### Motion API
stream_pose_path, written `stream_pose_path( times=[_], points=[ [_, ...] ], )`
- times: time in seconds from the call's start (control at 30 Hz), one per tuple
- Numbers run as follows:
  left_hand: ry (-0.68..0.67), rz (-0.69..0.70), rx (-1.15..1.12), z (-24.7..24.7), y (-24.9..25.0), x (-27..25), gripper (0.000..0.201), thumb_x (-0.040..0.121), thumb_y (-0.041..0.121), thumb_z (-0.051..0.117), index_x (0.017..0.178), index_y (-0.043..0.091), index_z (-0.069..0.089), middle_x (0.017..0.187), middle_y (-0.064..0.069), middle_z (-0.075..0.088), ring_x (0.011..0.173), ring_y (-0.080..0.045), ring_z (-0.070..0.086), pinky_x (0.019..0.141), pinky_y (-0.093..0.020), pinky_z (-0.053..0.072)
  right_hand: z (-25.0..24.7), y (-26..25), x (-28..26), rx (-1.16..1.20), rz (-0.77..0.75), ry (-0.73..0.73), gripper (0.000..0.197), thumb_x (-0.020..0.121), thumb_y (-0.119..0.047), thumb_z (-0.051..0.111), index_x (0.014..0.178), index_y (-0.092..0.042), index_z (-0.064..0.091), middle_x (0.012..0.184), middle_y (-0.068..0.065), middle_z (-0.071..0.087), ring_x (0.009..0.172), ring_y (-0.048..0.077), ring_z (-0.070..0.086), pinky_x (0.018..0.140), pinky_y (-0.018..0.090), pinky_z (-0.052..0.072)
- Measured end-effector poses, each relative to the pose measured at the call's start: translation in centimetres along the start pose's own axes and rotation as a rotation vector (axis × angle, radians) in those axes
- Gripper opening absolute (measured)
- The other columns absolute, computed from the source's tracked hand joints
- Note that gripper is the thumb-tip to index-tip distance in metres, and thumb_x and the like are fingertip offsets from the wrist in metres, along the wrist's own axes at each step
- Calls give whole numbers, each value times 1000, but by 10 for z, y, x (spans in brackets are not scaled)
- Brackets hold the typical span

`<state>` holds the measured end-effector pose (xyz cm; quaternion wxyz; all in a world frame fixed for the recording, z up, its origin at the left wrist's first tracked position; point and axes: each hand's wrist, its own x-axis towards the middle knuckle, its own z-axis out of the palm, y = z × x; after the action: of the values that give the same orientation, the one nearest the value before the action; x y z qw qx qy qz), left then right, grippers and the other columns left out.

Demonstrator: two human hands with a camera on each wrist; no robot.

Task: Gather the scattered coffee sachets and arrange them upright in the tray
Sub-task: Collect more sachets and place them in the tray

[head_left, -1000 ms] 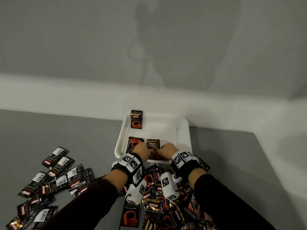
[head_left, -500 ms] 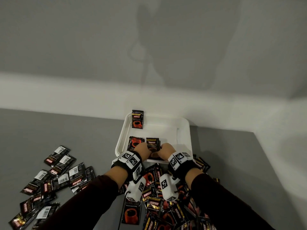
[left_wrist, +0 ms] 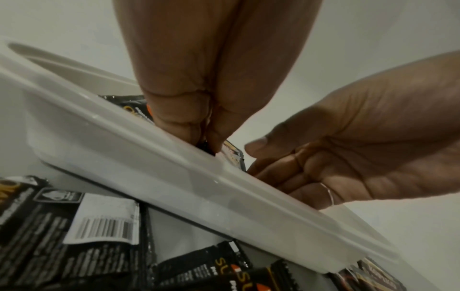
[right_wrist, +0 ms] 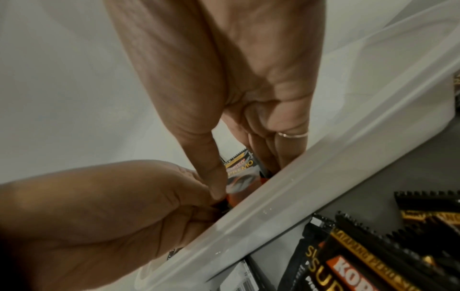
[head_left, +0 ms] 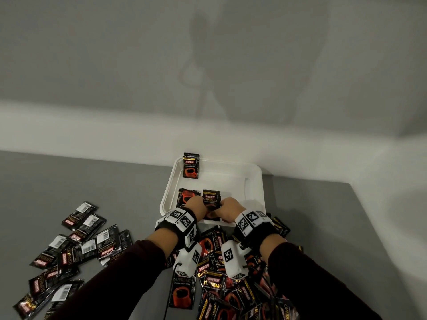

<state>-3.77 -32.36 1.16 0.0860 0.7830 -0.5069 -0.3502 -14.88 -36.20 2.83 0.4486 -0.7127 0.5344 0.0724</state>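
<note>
Both hands pinch one Kopiko sachet point(head_left: 210, 202) at the white tray's point(head_left: 254, 181) six o'clock wall: left hand point(head_left: 196, 204), right hand point(head_left: 227, 207). I'd seat its bottom edge flat against the neighbouring sachet point(head_left: 184, 196), then release gently.

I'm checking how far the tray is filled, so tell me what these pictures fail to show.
- Bottom of the held sachet: both wrist views, hidden behind the tray rim; whether it touches the floor cannot be told.
- Fingertips of the left hand and right hand: head view, hidden by knuckles and sachet.
- Pile near the wrists: head view, cut off by the bottom edge and sleeves; uncountable.
</note>
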Motion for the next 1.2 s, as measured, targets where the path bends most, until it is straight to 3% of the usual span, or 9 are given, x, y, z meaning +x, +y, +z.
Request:
stream_pose_path(
  times=[0.1,0.37,0.47,0.63,0.73,0.8,0.93,1.13,1.2],
  points=[
    [32,-5,-16,-1,1,-1,29,93,8,42,107,-13,57,115,-27,59,109,-36,56,90,-36,44,-1,2,1,8,31,49,36,84,-23,65,58,-13,43,60,0,42,54,9,40,46,18,28],
    [95,10,-64,-2,-6,-2,16,88,-2,41,83,-2,57,110,-25,61,104,-35,57,86,-34,46,-1,7,2,89,44,22,27,83,-21,67,64,-7,53,64,4,51,53,12,45,53,20,37],
    [155,45,-151,-3,-16,0,24,87,-3,44,103,-7,61,107,-21,64,103,-32,59,91,-36,48,-3,5,3,132,31,13,18,82,-17,69,83,0,64,68,5,55,56,13,48,61,22,41],
    [307,82,-276,-10,-32,1,35,87,4,52,122,7,57,112,-10,66,105,-20,59,94,-27,45,-1,7,6,150,31,32,26,79,-17,71,62,-8,55,59,2,51,52,12,46,55,21,38],
    [433,57,-391,-16,-44,1,45,85,5,59,128,14,51,119,-7,60,101,-17,58,92,-27,46,-1,10,7,140,37,40,22,79,-20,72,84,1,65,68,8,56,61,18,53,64,28,47],
    [471,25,-344,-20,-52,3,53,82,8,64,131,14,46,129,-9,52,108,-20,54,93,-29,43,1,12,10,159,50,66,30,80,-18,71,100,4,64,87,20,63,82,26,62,84,37,52],
    [333,-58,-222,-20,-61,3,68,82,19,67,138,9,32,135,-15,47,121,-28,47,101,-35,39,3,12,11,264,106,103,47,80,-8,70,118,11,51,112,28,62,101,37,64,90,45,52],
    [210,-68,-206,-18,-62,10,36,87,22,61,117,5,50,114,-14,61,103,-27,58,85,-32,46,6,14,19,174,82,136,25,77,-31,73,76,-9,62,75,10,68,62,19,62,62,26,53],
    [166,-35,-199,-18,-62,11,25,87,19,60,108,6,57,104,-11,65,95,-25,61,77,-26,44,8,13,22,176,86,152,29,76,-32,75,69,-12,54,72,9,65,63,20,63,65,29,56]
  ],
)
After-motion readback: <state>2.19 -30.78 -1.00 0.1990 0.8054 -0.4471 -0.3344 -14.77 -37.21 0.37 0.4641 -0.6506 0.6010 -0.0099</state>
